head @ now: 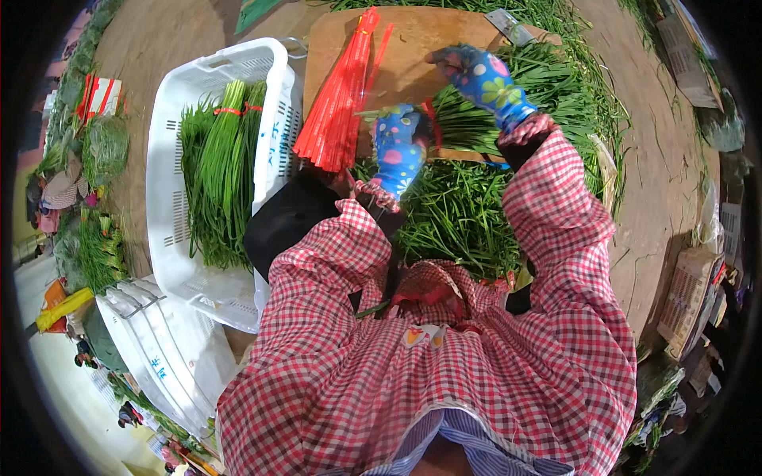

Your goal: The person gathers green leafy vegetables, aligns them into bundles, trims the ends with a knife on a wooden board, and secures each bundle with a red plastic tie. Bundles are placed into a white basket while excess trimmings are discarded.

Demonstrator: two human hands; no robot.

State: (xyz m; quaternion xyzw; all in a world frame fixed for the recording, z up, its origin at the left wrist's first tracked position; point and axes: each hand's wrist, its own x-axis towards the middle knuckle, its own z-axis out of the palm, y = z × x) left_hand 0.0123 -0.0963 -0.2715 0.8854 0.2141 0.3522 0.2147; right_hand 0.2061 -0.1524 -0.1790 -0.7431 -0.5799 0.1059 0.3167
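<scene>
My left hand (400,146), in a blue floral glove, is closed around the stem end of a bundle of green leafy stalks (467,122), which look like garlic chives. A red tie (433,123) circles this bundle just right of that hand. My right hand (479,80), gloved alike, hovers over the wooden board (411,47) above the bundle, fingers pointing left. Its fingertips are blurred, and whether they pinch anything is unclear. A fan of red tie strips (342,101) lies on the board's left side, held by a yellow band near its top.
A white plastic basket (275,101) at left holds tied chive bundles (223,160). Stacked white baskets (161,351) stand below it. A flat metal blade (510,27) rests at the board's upper right. Loose chives (458,214) lie before me, with more (559,89) at right.
</scene>
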